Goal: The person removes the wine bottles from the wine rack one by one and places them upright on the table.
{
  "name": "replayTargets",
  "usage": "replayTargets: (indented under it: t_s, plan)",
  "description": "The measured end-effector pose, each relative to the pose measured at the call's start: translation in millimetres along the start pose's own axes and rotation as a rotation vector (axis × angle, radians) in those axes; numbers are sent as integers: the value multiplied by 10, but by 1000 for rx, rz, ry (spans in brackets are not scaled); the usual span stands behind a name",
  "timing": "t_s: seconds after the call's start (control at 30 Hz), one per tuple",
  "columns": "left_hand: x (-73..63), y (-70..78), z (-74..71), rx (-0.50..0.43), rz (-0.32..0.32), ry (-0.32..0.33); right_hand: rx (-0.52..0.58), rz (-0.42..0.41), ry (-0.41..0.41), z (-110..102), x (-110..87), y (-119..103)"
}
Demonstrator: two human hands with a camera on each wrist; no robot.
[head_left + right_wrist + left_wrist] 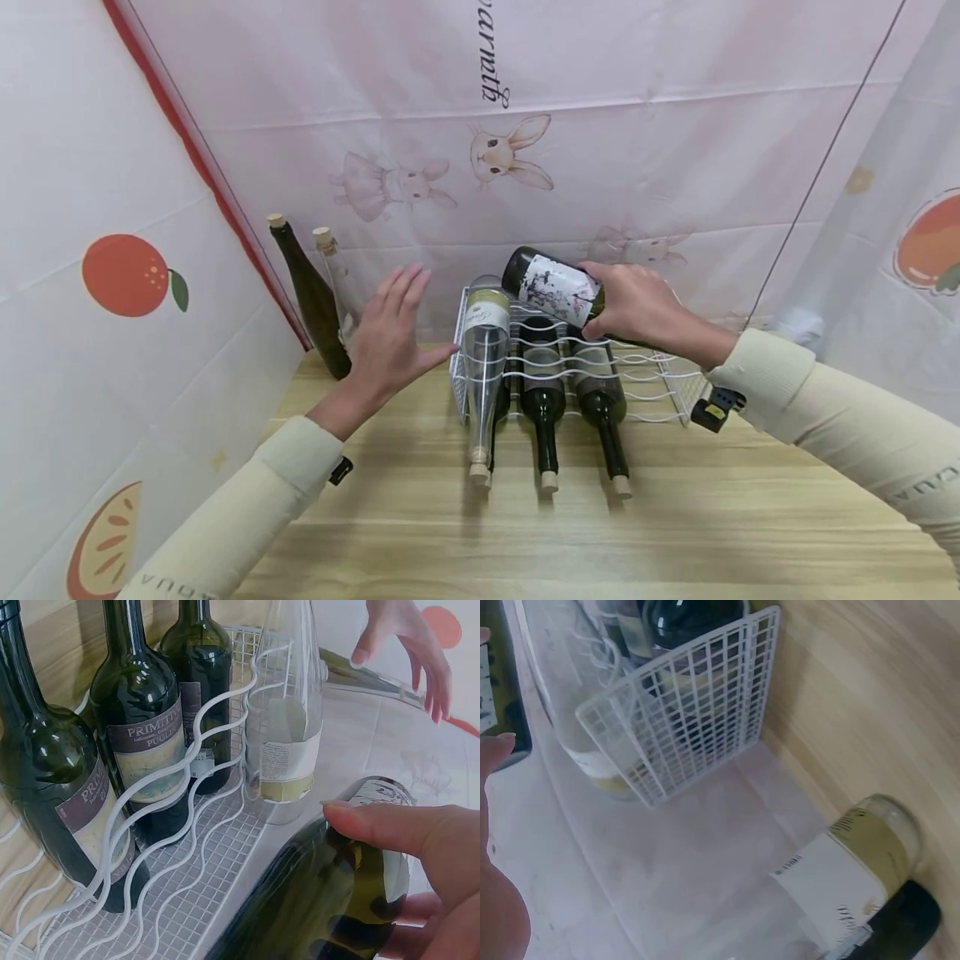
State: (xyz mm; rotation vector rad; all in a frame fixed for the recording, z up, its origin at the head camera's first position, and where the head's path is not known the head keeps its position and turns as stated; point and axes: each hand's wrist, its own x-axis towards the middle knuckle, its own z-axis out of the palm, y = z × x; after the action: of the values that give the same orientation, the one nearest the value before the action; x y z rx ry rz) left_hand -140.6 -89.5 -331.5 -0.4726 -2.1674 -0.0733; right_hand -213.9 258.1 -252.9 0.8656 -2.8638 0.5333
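My right hand point(637, 304) grips a dark green wine bottle point(551, 287) with a white, blossom-patterned label. The bottle is tilted above the back of a white wire wine rack point(637, 360), its base up and to the left. In the air left of the rack, my left hand point(386, 342) has its fingers extended and holds nothing. A clear bottle point(486, 358) lies on the rack's upper wires at the left end. Below it, several dark green bottles point(542, 400) lie in the lower level, corks toward the front.
Two corked bottles stand against the back left: a dark one point(311, 300) and a clear one point(337, 275). The rack rests on a wooden table point(420, 533). Printed curtains point(300, 167) hang close behind and at the sides.
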Motion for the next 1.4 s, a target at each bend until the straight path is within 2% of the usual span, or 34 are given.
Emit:
replayTargets:
  t_s: [0.27, 0.7, 0.97, 1.13, 1.4]
  plan:
    - [111, 165, 11, -23, 62, -3, -65, -66, 60, 4, -82, -50]
    - [343, 412, 5, 38, 148, -33, -225, -207, 193, 91, -171, -139]
    - [473, 528, -30, 75, 166, -108, -274, -338, 295, 134, -198, -152]
    - [557, 600, -34, 79, 183, -126, -338, -416, 359, 169, -224, -186]
    - [685, 758, -51, 40, 136, -198, -399, -498, 445, 216, -270, -274]
